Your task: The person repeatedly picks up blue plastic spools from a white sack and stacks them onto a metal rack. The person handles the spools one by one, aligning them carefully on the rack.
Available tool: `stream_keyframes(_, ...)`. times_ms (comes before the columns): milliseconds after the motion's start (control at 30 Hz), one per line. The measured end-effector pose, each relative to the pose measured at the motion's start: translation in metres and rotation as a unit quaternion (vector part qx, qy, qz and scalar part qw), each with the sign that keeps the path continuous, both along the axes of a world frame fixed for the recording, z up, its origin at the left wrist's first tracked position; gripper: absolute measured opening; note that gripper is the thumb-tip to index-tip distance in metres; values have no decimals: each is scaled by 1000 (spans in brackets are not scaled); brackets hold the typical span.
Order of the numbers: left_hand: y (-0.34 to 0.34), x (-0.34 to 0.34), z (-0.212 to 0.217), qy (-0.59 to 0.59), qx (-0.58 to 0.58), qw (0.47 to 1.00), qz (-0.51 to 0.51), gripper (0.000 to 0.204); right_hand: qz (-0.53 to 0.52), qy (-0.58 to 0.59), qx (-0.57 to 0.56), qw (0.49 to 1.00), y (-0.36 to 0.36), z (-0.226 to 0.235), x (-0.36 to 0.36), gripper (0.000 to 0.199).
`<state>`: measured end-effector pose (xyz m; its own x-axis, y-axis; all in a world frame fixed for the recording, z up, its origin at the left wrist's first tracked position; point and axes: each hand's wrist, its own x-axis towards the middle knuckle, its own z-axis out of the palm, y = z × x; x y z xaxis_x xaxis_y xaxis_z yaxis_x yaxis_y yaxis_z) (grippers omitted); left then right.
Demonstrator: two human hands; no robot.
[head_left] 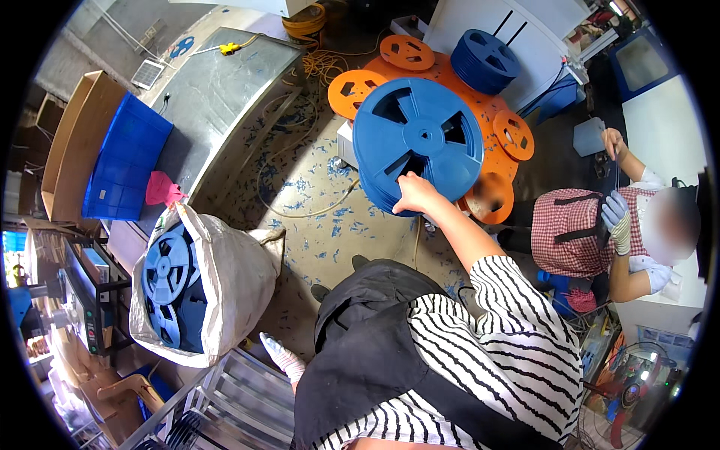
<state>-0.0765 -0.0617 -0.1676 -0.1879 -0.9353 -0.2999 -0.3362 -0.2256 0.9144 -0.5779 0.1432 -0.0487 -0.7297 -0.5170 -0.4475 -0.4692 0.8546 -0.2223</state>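
Head view: right hand [417, 196], fingers curled on the near edge of the blue reels [429, 123]; left hand [283, 360] extended, empty. One-sided hold risks reels slipping.

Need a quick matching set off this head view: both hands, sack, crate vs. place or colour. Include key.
1. Right hand
2. Left hand
3. Sack
4. Crate

A. White, with smaller reels inside
B. Near the slatted rack, holding nothing visible
C. Blue, box-shaped
D. Gripping the large reels at the rim

Pairs: 1-D, 2-B, 3-A, 4-C
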Motion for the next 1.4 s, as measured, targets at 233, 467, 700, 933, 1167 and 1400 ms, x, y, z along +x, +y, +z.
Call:
stream_keyframes(233, 1, 11, -10, 4, 6, 1000, -10, 55, -61, 29, 12, 998, -14, -4, 2, 77)
stream_keyframes(467, 3, 16, -24, -1, 60, 998, -17, 57, -82, -68, 34, 994, -24, -4, -31, 69)
stream_keyframes(700, 19, 42, -47, -2, 41, 999, -4, 56, -97, -27, -24, 995, -14, 3, -32, 65)
stream_keyframes(933, 22, 57, -69, -47, 62, 997, -12, 51, -90, 110, -91, 986, -41, -16, -31, 62)
stream_keyframes(1167, 27, 21, -45, 3, 53, 999, 8, 50, -114, -18, -8, 993, -57, -15, -56, 74)
stream_keyframes(1400, 54, 33, -61, -26, 63, 997, 41, 51, -166, -206, -66, 962, -61, -40, -96, 74)
